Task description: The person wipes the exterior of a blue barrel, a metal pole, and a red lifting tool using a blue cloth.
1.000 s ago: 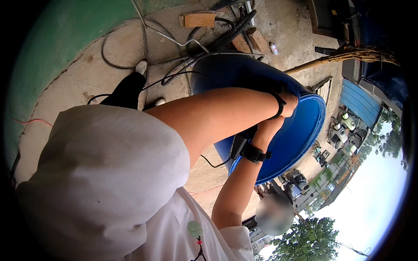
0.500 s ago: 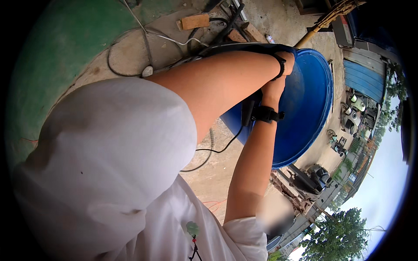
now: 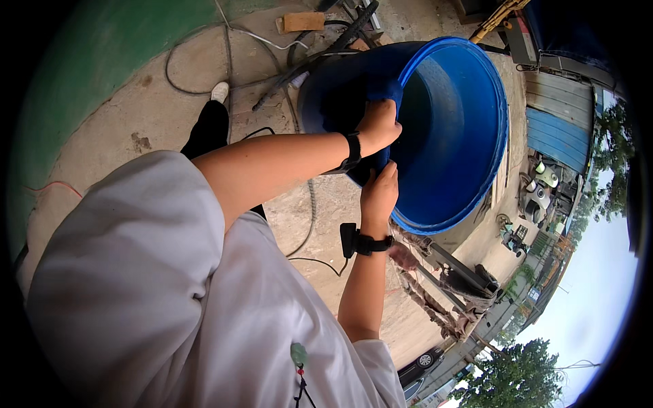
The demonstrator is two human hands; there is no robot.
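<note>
A large blue plastic barrel (image 3: 469, 136) has its wide round mouth turned toward the right of the view, and I can see partway into it. My left hand (image 3: 379, 127) is closed around the rim's near side, thumb on the inner side. Lower along the same rim, my right hand (image 3: 379, 194) has its fingers wrapped over the edge. A stretch of dark blue rim shows between the two hands. Just above my left hand the rim looks dark and bunched; I cannot make out why. Black straps with small devices circle both wrists.
Hoses and cables (image 3: 286, 81) trail over the concrete at upper left, near a wooden block (image 3: 303, 22). My shoe (image 3: 220, 92) stands beside a cable. Rods and crumpled cloth (image 3: 435, 299) lie below the barrel. Parked scooters (image 3: 537, 197) stand farther off.
The barrel has shifted up and slightly left in the view, showing more of its outer wall. My hands, close together before, are now farther apart, and my left arm has moved lower.
</note>
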